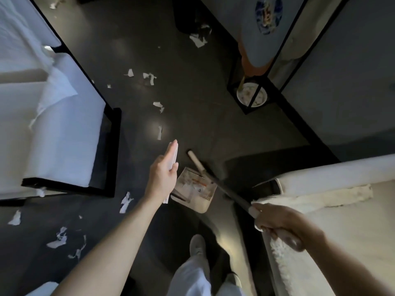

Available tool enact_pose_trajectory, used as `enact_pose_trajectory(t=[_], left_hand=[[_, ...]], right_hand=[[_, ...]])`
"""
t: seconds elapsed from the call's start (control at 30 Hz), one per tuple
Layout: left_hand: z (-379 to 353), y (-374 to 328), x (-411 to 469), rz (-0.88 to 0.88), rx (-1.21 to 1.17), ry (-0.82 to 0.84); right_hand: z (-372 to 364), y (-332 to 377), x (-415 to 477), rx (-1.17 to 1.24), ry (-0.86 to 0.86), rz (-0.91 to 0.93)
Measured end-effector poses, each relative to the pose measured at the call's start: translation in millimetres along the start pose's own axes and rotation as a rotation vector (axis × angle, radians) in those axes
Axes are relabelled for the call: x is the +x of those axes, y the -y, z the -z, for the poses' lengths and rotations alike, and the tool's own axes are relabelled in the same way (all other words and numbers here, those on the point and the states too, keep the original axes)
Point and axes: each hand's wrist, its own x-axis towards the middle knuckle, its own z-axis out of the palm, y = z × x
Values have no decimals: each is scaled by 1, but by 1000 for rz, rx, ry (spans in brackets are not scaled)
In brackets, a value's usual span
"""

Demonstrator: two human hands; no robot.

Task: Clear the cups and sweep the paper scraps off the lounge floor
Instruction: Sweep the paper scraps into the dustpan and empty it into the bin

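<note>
Several torn white paper scraps lie scattered over the dark floor, more of them at the lower left and far ahead. A beige dustpan sits on the floor in front of me with scraps inside. My right hand grips the end of its long dark handle. My left hand reaches forward above the pan's left edge, fingers straight, with a thin white stick lying along the palm side. A round white cup or bowl stands in a low black frame to the right.
A white-cushioned seat with a black frame fills the left. A cream fuzzy sofa is close at my right. A pale table edge and black frames stand ahead on the right. My legs and shoe are below.
</note>
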Motion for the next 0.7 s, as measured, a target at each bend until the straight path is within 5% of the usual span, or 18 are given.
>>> enact_pose_trajectory(t=[0.2,0.7], left_hand=[[-3,-5,-26,-30,-20,-46],[47,0,-200,447,-142,-642]], right_hand=[[2,12,-35,23,35,78],[-36,84,-35,-344,92,263]])
